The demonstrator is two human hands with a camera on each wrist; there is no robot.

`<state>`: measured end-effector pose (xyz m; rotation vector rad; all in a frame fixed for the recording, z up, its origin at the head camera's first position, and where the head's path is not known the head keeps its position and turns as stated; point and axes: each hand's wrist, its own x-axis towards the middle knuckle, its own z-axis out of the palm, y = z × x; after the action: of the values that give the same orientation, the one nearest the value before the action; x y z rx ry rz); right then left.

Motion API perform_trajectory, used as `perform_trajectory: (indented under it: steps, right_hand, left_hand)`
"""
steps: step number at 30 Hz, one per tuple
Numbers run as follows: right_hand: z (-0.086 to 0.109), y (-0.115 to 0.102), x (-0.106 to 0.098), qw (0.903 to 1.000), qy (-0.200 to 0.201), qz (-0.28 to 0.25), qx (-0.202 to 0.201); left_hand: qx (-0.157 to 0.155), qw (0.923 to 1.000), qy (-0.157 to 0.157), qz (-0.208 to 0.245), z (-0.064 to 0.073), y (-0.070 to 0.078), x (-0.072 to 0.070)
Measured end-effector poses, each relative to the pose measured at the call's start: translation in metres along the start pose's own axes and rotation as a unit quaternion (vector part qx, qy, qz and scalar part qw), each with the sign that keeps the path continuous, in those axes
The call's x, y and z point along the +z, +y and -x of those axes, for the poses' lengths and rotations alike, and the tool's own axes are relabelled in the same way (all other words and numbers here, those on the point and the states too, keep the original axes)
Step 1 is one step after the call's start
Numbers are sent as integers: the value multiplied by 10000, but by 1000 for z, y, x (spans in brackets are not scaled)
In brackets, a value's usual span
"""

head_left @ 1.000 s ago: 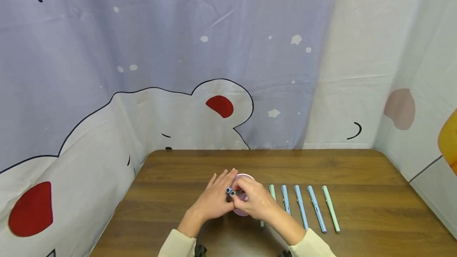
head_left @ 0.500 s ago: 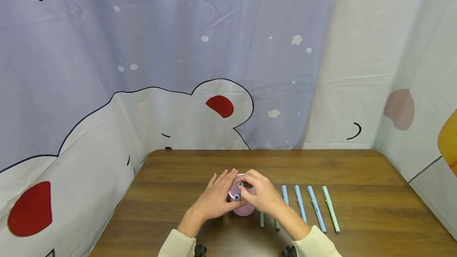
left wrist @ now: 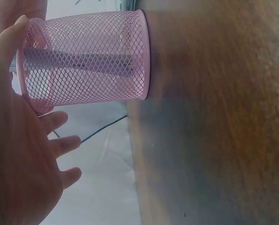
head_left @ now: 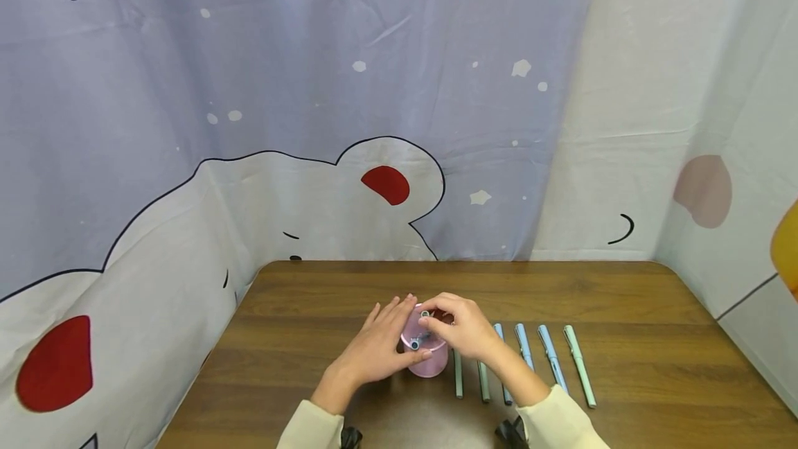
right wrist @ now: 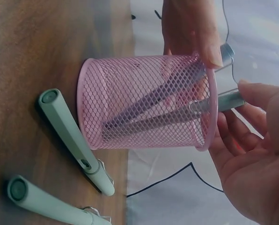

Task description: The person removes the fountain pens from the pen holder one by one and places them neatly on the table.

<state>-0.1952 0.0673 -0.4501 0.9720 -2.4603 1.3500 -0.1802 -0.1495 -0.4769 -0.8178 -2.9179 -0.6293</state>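
A pink mesh pen holder stands upright on the table. My left hand holds its rim, thumb on the near side and forefinger along the far side; the other fingers stick out free in the left wrist view. A blue pen leans inside, its end poking past the rim by the left thumb. Also in the holder is a green pen, slanting apart from the blue one. My right hand pinches this green pen's upper end between thumb and forefinger, just above the rim.
Right of the holder, several pens lie in a row on the wooden table. Nearest are two green pens; farther right come blue pens and a green pen at the end. A printed curtain hangs behind the table.
My right hand has moved right and away from me, shifting the green pen's end to the holder's far side. The blue pen's end now rests nearer me. The left hand has stayed put.
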Motion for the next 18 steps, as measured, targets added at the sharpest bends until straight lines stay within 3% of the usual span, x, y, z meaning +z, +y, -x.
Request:
perform_trajectory:
  steps: [11,18]
  right_hand:
    - [-5,6,-7,9977,36,-122,666]
    - [-6,10,-6,9977,195,-166,620]
  left_hand:
    - [-30,9999,-28,126,-1,-1,1]
    - [-23,9999,-32,127,-1,-1,1]
